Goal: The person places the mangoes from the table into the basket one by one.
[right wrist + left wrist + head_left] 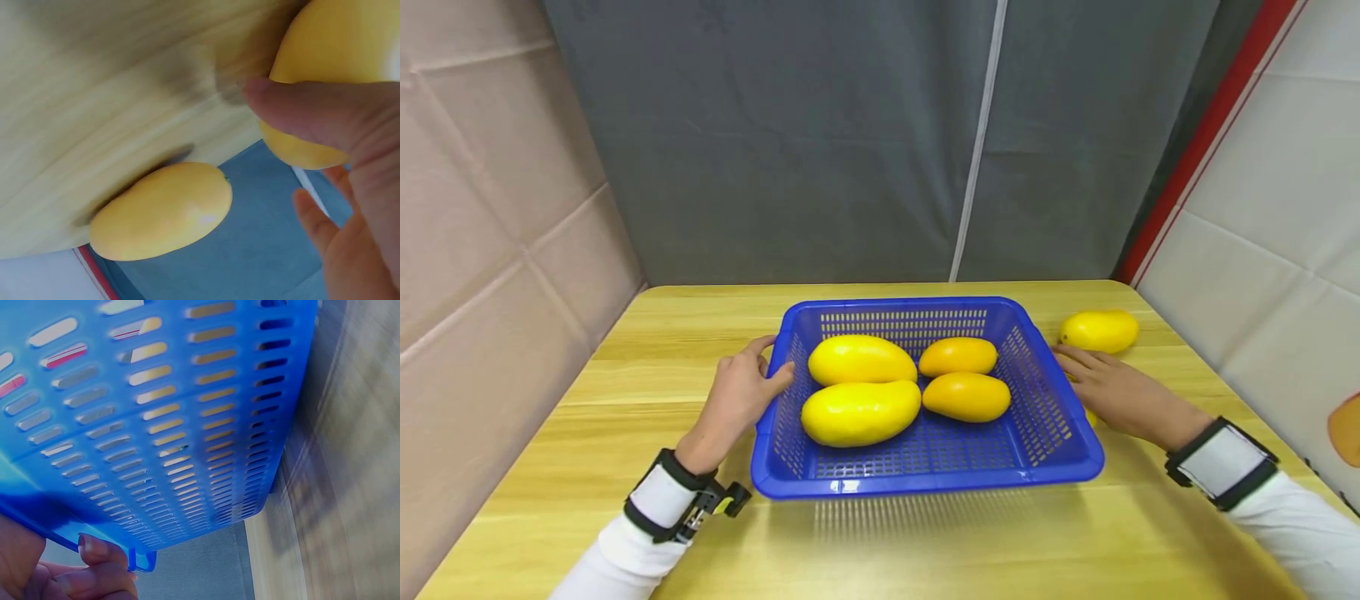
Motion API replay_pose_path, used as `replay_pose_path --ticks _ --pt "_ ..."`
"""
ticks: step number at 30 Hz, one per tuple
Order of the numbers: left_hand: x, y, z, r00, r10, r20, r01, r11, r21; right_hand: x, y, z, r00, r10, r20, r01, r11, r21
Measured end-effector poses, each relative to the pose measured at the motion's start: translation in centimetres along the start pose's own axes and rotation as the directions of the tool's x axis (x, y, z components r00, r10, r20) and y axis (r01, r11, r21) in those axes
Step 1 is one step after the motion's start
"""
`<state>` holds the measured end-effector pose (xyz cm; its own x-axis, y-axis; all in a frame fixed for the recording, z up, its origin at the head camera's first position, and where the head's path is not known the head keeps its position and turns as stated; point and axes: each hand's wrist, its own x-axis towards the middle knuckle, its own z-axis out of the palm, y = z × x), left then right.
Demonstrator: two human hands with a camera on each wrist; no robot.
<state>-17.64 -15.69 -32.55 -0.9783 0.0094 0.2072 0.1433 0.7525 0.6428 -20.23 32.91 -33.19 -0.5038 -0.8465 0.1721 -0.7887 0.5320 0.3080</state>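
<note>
A blue plastic basket (880, 486) with slotted walls stands on the table. Inside it lie two larger yellow mangoes (861, 414) on the left and two smaller orange-yellow mangoes (967, 397) on the right. My left hand (735, 404) grips the basket's left rim, thumb over the inner side and fingers outside. Beyond the basket's right wall, my right hand (1123, 396) reaches over another yellow mango (340, 47), mostly hidden from the head view. In the right wrist view the thumb lies straight across that mango, and the fingers are spread on its far side.
One more yellow mango (1099, 331) lies on the wooden table (700, 333) at the back right. Grey cloth (790, 150) hangs behind the table, a pale padded wall (482, 233) flanks the left, and a white panel (1285, 208) with a red edge the right.
</note>
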Motion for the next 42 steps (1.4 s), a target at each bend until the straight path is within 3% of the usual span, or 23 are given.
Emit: replay_pose_path --ticks 6,12,16,20,25,28,37,42 --pt "0.0 0.0 -0.1 1.0 0.001 0.0 -0.001 1.0 -0.006 -0.3 0.3 0.1 1.0 0.002 0.02 -0.003 1.0 0.02" --pt "0.2 -0.1 0.2 1.0 0.017 -0.012 -0.017 1.0 0.0 0.0 0.0 -1.2 0.986 0.1 0.132 -0.105 0.994 0.033" --pt "0.3 0.0 0.2 1.0 0.016 -0.009 -0.016 1.0 -0.002 -0.1 -0.1 -2.6 0.972 0.179 0.155 -0.184 0.983 0.016" --pt "0.3 0.1 0.2 1.0 0.007 -0.006 -0.007 1.0 -0.001 -0.1 0.4 -4.7 0.948 0.264 0.178 -0.265 0.964 -0.014" --pt "0.2 0.1 0.1 1.0 0.013 -0.008 -0.013 1.0 -0.005 0.9 1.4 -7.9 0.892 0.386 0.233 -0.382 0.922 -0.066" --pt "0.1 0.1 0.0 1.0 0.018 -0.014 -0.019 1.0 -0.006 1.7 1.7 -9.7 0.871 0.429 0.239 -0.419 0.903 -0.093" --pt "0.0 0.1 0.0 1.0 0.003 0.001 -0.003 1.0 -0.007 4.6 0.5 -13.0 0.893 0.393 0.221 -0.397 0.917 -0.027" --pt "0.0 0.1 0.0 1.0 0.0 0.006 0.0 1.0 -0.005 6.9 -0.9 -14.3 0.922 0.318 0.222 -0.334 0.942 0.036"
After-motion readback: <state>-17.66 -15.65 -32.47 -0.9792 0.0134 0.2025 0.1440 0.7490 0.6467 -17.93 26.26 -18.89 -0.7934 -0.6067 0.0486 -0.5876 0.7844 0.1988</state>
